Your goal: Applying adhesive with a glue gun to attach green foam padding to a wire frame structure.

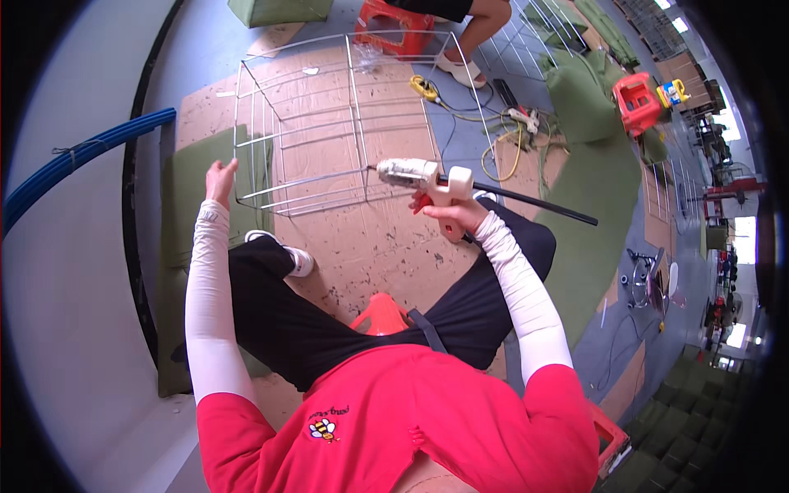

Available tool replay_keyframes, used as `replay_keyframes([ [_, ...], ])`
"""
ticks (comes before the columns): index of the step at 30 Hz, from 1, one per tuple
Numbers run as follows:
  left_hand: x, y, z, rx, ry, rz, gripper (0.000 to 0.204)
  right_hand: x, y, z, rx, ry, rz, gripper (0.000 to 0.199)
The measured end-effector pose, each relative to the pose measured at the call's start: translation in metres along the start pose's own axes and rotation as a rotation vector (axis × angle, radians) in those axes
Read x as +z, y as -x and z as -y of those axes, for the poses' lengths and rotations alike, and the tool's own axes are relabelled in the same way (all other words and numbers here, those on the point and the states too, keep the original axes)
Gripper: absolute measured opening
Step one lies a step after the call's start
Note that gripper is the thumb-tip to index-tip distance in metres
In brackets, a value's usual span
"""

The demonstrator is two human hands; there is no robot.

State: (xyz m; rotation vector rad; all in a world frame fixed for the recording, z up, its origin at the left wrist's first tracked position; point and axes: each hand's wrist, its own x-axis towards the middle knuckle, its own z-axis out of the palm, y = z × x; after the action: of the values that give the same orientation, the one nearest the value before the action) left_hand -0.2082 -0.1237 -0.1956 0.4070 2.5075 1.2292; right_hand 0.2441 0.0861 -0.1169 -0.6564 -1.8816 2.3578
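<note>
The right hand (467, 214) grasps a hot-glue gun (440, 187) beside the wire frame (357, 115) toward the cardboard's (370, 256) far edge; a wavering nozzle (373, 168) might misplace glue, the left hand's (219, 181) grip being unclear.

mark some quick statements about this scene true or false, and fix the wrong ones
1. The right hand holds a glue gun. True.
2. The left hand is down on the floor cable. False: the left hand is at the left end of the wire frame.
3. A black rod sticks out from the glue gun. True.
4. The bundle of tubes at the left is green. False: the bundle is blue.
5. Cardboard shows beneath the wire frame. True.
</note>
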Motion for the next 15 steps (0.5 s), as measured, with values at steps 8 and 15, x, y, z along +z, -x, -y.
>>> replay_keyframes([
  [8,-0.011,0.032,-0.001,-0.278,0.477,0.572,0.032,0.058,-0.056,-0.017,-0.06,0.051,0.173,0.03],
  [15,-0.022,0.026,-0.023,-0.352,0.385,0.66,0.032,0.111,-0.094,-0.016,-0.009,0.066,0.217,0.028],
])
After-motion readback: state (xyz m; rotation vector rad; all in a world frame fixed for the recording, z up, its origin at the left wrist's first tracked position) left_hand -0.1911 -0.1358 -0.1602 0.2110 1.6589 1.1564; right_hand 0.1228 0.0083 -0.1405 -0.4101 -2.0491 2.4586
